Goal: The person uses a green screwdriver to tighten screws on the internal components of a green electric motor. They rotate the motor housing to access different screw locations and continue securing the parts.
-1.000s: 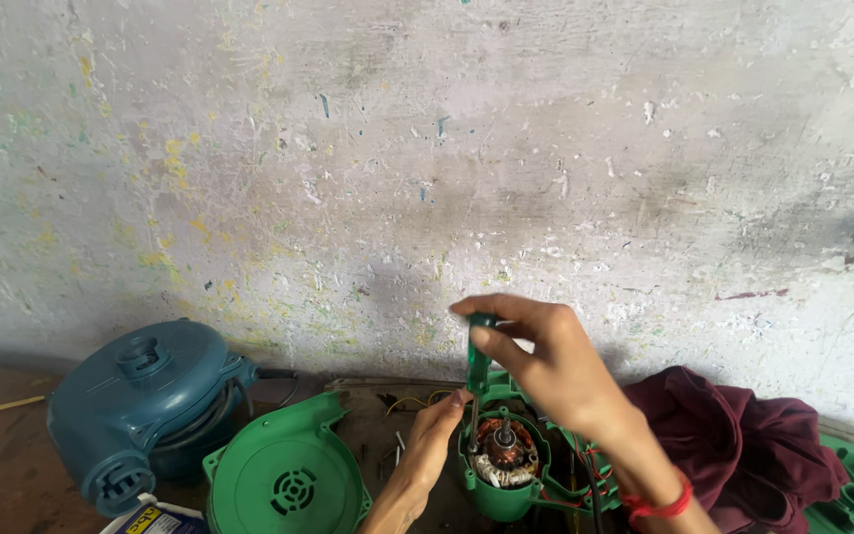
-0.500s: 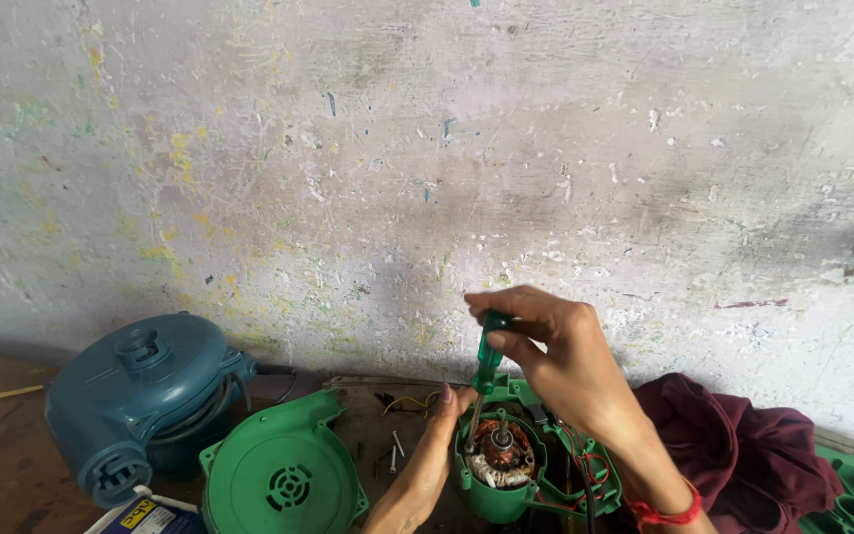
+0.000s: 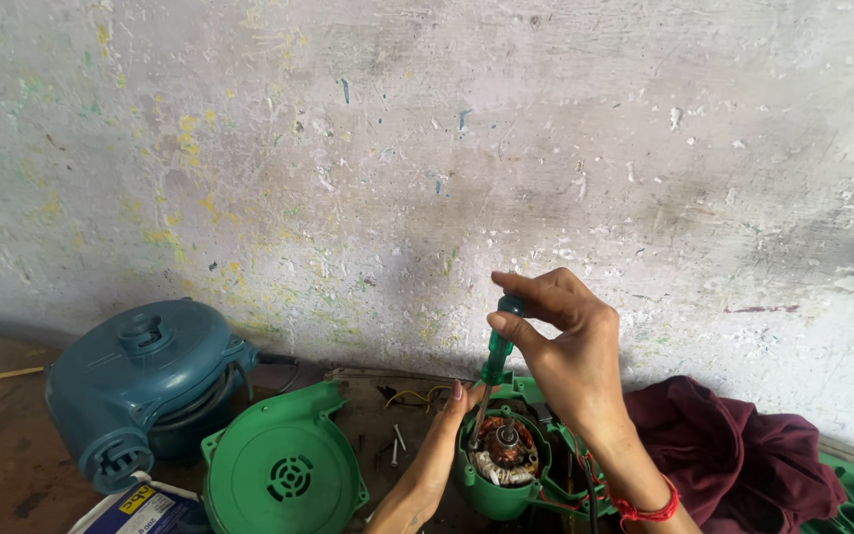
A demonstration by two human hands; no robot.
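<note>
The green-handled screwdriver [image 3: 497, 356] stands almost upright in your right hand [image 3: 565, 351], your fingers closed around its top. Its tip points down into the open green plastic motor housing [image 3: 502, 465], where you can see copper wire and a metal middle. Your left hand [image 3: 442, 435] touches the housing's edge, fingers resting flat, not gripping. It all sits on a dark, dirty floor against a scuffed white wall [image 3: 427, 148]. A round green cover [image 3: 284, 475], a blue blower [image 3: 145, 381] and a dark red cloth [image 3: 743, 455] lie nearby.
</note>
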